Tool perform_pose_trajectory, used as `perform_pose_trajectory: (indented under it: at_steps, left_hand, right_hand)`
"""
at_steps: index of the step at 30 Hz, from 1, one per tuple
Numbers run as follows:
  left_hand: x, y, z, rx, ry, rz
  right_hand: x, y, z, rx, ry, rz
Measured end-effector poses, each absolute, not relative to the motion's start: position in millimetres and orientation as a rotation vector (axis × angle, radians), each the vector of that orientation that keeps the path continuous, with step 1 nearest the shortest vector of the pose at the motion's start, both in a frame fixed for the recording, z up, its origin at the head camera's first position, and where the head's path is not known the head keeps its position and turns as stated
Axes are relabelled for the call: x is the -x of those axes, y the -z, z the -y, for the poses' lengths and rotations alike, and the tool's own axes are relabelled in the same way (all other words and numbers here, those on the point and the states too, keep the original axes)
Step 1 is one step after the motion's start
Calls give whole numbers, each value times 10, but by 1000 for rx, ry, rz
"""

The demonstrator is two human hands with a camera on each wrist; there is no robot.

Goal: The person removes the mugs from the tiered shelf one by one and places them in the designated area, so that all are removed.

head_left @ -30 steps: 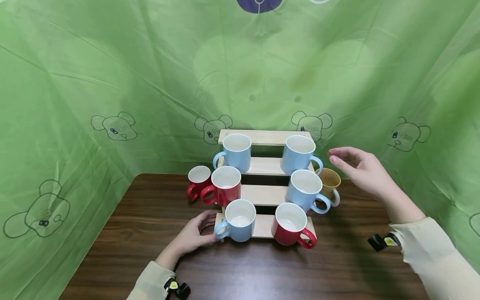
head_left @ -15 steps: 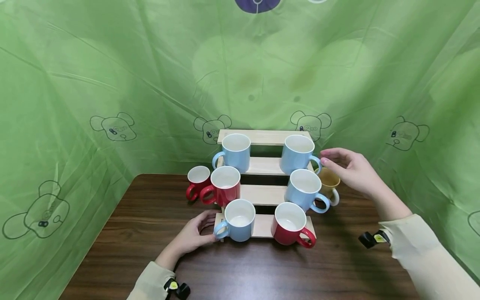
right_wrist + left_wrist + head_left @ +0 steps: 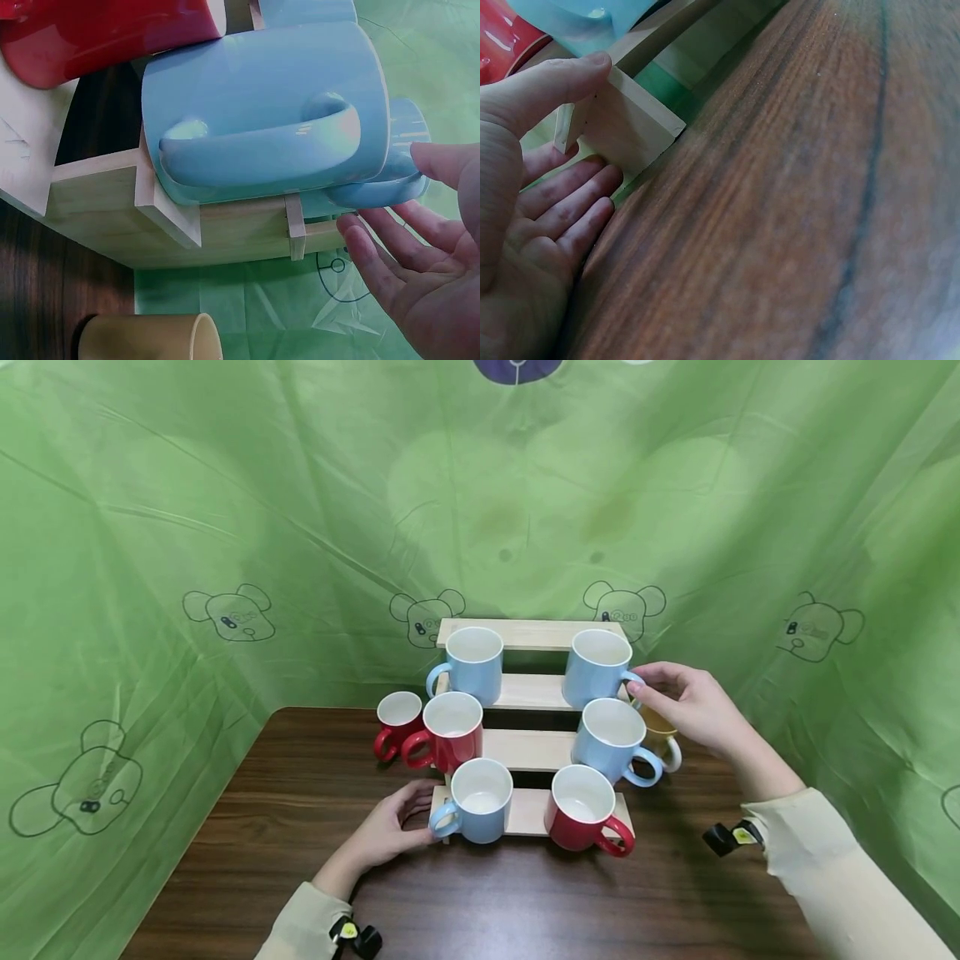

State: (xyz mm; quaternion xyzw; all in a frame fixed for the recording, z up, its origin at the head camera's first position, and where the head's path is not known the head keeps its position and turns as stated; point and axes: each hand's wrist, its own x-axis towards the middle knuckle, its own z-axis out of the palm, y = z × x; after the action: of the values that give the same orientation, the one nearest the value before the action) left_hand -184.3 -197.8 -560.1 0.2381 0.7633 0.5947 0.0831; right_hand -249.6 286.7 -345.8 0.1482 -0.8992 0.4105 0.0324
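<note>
A stepped wooden rack (image 3: 528, 749) carries several mugs. My left hand (image 3: 390, 828) holds the left end of its lowest shelf, thumb on the board's edge (image 3: 626, 124) and a finger beneath, beside a light blue mug (image 3: 481, 802). My right hand (image 3: 693, 706) is at the handle of the upper right light blue mug (image 3: 596, 668), thumb and fingers on either side of it. Below that mug is another light blue mug (image 3: 262, 97), its handle facing right. A red mug (image 3: 573, 818) stands at the lowest shelf's right end.
More mugs on the rack's left are light blue (image 3: 474, 668) and red (image 3: 453, 735). On the wooden table (image 3: 300, 793) stand a small red mug (image 3: 397, 718) at left and a tan mug (image 3: 658, 727) at right, partly behind my right hand. A green curtain (image 3: 315, 527) hangs behind.
My right hand has moved left and slightly down, from beside the rack to the upper right light blue mug's handle. My left hand and the mugs have stayed in place.
</note>
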Motion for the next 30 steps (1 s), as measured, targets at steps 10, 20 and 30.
perform_pose_trajectory:
  at_steps: [10, 20, 30]
  left_hand:
    - [1834, 5588, 1986, -700, -1763, -2294]
    - [1841, 5589, 1984, -729, -1771, -2294]
    - [1836, 5579, 1978, -713, -1755, -2304]
  right_hand:
    - [2474, 3500, -2848, -469, -1353, 2688]
    - [2435, 3509, -2816, -500, -1428, 2625]
    - [2439, 3567, -2799, -451, -1438, 2621]
